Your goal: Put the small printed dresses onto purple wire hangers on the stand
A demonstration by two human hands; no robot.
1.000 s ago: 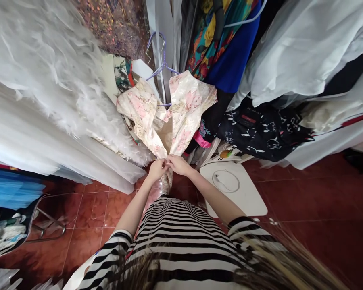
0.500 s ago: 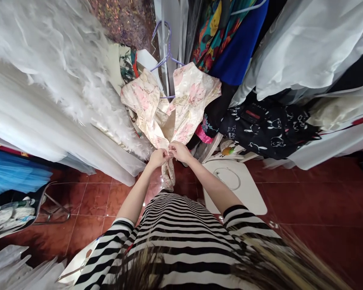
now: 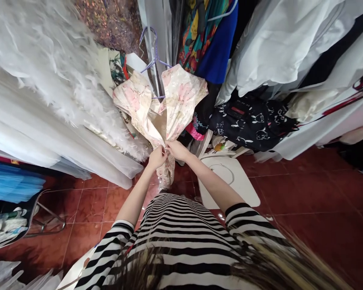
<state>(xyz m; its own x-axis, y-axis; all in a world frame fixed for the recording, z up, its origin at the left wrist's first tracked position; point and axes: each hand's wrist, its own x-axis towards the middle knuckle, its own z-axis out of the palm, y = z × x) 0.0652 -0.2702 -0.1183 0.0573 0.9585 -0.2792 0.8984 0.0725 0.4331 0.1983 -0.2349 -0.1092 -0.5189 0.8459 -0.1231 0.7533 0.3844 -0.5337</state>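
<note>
A cream dress with pink flowers (image 3: 181, 96) hangs on a purple hanger (image 3: 155, 60), its front parted in a deep V. At the bottom of that V, my left hand (image 3: 157, 157) pinches one edge of the cloth. My right hand (image 3: 175, 150) grips the cloth right beside it, and the fingertips of both hands meet. Whatever small fastening may lie between the fingers is hidden. Below my hands the lower part of the dress hangs down in narrow folds toward my striped top.
White feathered and tulle gowns (image 3: 57, 80) hang at the left. A white chair (image 3: 230, 181) with a coiled cable on its seat stands at the right, below a black printed bag (image 3: 251, 125). A metal-framed chair (image 3: 45, 213) is at the lower left, on red tiles.
The view has turned slightly to the right, so the dress and racks sit further left. Both hands stay at the front of the dress, with small shifts of the fingers.
</note>
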